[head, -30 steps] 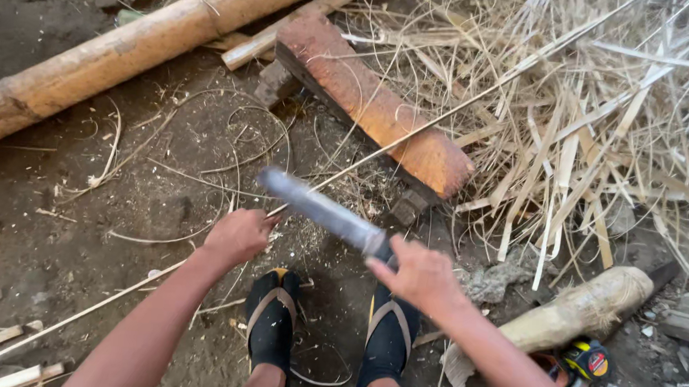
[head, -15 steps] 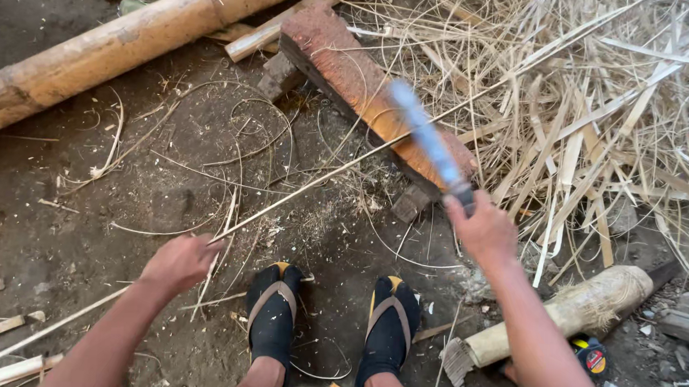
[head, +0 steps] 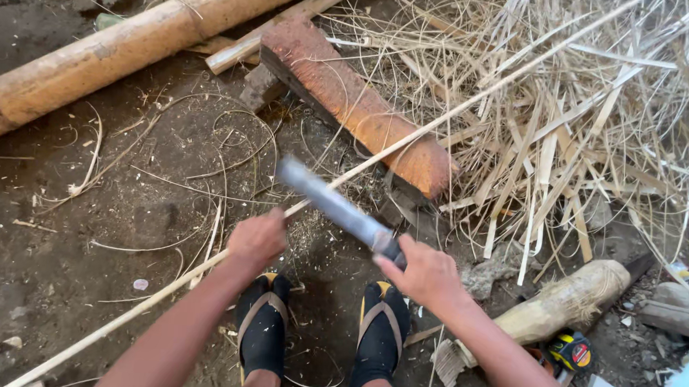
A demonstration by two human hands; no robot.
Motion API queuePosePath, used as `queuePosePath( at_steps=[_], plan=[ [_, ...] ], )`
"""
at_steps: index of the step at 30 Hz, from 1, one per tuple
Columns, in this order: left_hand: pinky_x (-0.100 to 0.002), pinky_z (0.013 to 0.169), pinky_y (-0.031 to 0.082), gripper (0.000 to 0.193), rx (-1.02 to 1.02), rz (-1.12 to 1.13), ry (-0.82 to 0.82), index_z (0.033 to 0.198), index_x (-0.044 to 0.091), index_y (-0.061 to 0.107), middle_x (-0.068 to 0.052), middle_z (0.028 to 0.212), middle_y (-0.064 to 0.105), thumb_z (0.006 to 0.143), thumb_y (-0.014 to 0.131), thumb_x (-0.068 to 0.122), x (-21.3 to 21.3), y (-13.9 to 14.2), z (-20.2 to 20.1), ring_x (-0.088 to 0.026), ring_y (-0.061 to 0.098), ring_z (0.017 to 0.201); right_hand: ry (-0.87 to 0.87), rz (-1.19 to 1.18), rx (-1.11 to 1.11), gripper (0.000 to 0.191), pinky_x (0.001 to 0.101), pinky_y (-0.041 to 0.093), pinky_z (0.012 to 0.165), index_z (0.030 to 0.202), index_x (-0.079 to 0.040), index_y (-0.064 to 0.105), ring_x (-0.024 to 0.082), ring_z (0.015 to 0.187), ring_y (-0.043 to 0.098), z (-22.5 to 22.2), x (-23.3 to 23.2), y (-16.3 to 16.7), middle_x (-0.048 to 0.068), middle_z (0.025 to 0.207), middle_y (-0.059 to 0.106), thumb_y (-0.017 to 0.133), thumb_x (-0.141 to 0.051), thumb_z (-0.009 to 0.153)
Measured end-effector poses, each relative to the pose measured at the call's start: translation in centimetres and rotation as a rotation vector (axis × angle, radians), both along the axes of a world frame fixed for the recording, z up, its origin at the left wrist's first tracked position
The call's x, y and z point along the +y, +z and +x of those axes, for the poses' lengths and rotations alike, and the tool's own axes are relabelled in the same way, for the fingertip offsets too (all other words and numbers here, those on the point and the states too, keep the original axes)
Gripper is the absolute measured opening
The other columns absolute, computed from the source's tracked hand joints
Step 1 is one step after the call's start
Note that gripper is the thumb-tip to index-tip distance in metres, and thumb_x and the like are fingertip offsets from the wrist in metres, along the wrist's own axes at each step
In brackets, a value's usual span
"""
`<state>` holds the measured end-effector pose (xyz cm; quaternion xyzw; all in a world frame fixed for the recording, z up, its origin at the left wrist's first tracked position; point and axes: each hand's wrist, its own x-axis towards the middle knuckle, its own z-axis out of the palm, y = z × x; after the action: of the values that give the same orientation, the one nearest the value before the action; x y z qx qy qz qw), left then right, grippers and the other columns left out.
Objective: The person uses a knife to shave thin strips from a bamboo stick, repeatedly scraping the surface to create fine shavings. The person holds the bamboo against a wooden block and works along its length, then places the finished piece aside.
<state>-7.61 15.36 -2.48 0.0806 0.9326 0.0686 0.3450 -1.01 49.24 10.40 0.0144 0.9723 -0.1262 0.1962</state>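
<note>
Bamboo strip across wooden block

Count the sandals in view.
2. The left sandal sits below the left hand; the right sandal sits below the right hand, which holds the knife. Both are on feet.

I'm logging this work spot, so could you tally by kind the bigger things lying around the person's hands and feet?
Long-bladed knife: 1
Long thin bamboo strip: 1
Thick bamboo poles: 1
Reddish wooden block: 1
Short pale log: 1
Tape measure: 1
Sandals: 2
Heap of split strips: 1
Total: 9
</note>
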Motion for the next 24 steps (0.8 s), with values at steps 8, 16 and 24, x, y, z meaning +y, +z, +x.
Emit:
queuePosePath(
  at_steps=[8,16,24],
  plan=[
    [-0.045,0.069,0.063,0.036,0.011,-0.237,-0.131,0.128,0.001,0.050,-0.020,0.090,0.070,0.103,0.042,0.025,-14.6,0.8,6.2,-0.033,0.075,0.080,-0.463,0.127,0.040,0.060,0.0446,0.058,0.063,0.106,-0.009,0.062,0.026,0.063,0.068,-3.5,7.7,1.8,0.012,0.072,0.067,0.046,-0.066,0.099],
    [-0.055,0.084,0.055,0.043,-0.158,0.280,0.201,0.102,-0.001,0.066,-0.026,0.092,0.073,0.103,0.044,0.035,-3.7,4.8,-0.3,-0.041,0.073,0.088,0.072,-0.039,0.006,0.066,0.0465,0.059,0.068,0.099,-0.010,0.063,0.031,0.074,0.073,0.3,-0.9,0.1,0.015,0.080,0.072,0.050,-0.073,0.088],
    [-0.057,0.086,0.053,0.034,-0.035,0.146,0.107,0.101,0.003,0.064,-0.027,0.090,0.072,0.100,0.045,0.031,-10.8,6.5,3.7,-0.045,0.069,0.089,-0.387,0.098,0.064,0.060,0.0377,0.054,0.051,0.104,-0.004,0.060,0.022,0.056,0.063,-4.4,7.7,0.5,0.006,0.070,0.061,0.046,-0.062,0.101]
  ],
)
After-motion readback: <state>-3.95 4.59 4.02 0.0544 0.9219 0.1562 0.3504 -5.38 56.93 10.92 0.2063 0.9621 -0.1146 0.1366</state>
